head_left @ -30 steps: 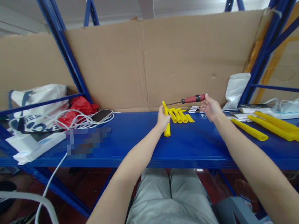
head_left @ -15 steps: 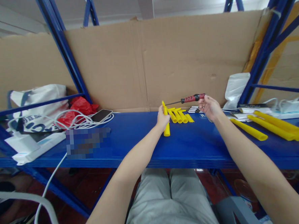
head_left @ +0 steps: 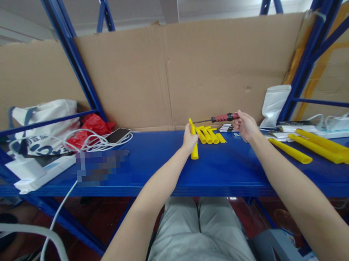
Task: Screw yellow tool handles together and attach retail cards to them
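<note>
My left hand [head_left: 189,139] is closed round a yellow plastic tube [head_left: 194,151], held nearly upright over the blue shelf [head_left: 152,159]. A screwdriver [head_left: 224,117] with a red and black handle lies level, its thin shaft reaching left to the upper end of that tube. My right hand [head_left: 245,125] grips the far end of the screwdriver's handle with the fingers. Whether the tip sits in the tube or only touches it, I cannot tell. Just right of my left hand, several shorter yellow tubes [head_left: 208,136] lie in a row on the shelf.
Longer yellow tubes [head_left: 323,149] lie at the right. Behind my right hand stands a white pouch [head_left: 276,105]. On the left are a phone [head_left: 119,136], white cables, a power strip [head_left: 47,173], a red bag [head_left: 93,125] and a cloth bag [head_left: 48,118]. Cardboard [head_left: 124,78] closes the back.
My right hand shifts very slightly on the screwdriver's handle, covering a little more of its end. The tube in my left hand stays in place.
</note>
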`<action>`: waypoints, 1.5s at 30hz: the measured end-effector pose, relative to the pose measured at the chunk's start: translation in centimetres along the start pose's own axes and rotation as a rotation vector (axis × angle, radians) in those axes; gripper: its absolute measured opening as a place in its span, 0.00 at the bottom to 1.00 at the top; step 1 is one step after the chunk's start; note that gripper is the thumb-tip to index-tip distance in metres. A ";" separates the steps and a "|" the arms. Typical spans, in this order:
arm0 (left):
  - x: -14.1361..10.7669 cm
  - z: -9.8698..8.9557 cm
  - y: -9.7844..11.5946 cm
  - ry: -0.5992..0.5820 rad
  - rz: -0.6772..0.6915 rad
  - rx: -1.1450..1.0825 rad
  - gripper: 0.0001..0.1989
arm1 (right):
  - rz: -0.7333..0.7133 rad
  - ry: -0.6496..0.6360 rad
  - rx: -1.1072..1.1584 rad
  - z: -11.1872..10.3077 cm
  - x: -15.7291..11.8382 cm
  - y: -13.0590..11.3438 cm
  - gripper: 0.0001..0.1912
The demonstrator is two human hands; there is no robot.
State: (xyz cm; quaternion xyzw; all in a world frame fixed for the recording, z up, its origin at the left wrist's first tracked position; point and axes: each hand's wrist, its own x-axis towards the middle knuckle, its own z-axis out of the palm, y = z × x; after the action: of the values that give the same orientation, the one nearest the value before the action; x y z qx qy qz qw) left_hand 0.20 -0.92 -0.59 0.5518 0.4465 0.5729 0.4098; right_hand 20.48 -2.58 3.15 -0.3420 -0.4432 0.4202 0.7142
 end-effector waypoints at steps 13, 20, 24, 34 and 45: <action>0.1 0.1 -0.2 -0.009 0.006 0.024 0.37 | 0.021 0.040 -0.017 0.0 0.0 0.0 0.10; 0.0 0.0 -0.2 -0.011 0.025 0.011 0.37 | 0.031 0.065 0.023 -0.2 0.4 0.2 0.15; 0.0 0.0 -0.2 -0.011 0.022 0.008 0.36 | 0.039 0.052 0.028 -0.3 0.4 0.3 0.12; 0.1 0.0 -0.2 -0.019 0.001 0.031 0.38 | 0.020 0.054 0.031 0.1 -0.1 -0.1 0.09; 0.2 0.2 -0.3 -0.014 0.004 0.007 0.37 | -0.025 0.068 -0.007 -0.1 0.2 0.3 0.18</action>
State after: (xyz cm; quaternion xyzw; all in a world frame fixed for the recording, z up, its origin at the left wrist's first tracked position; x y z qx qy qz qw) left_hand 0.34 -0.67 -0.88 0.5579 0.4446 0.5683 0.4100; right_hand 20.56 -2.33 2.93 -0.3532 -0.4245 0.3977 0.7328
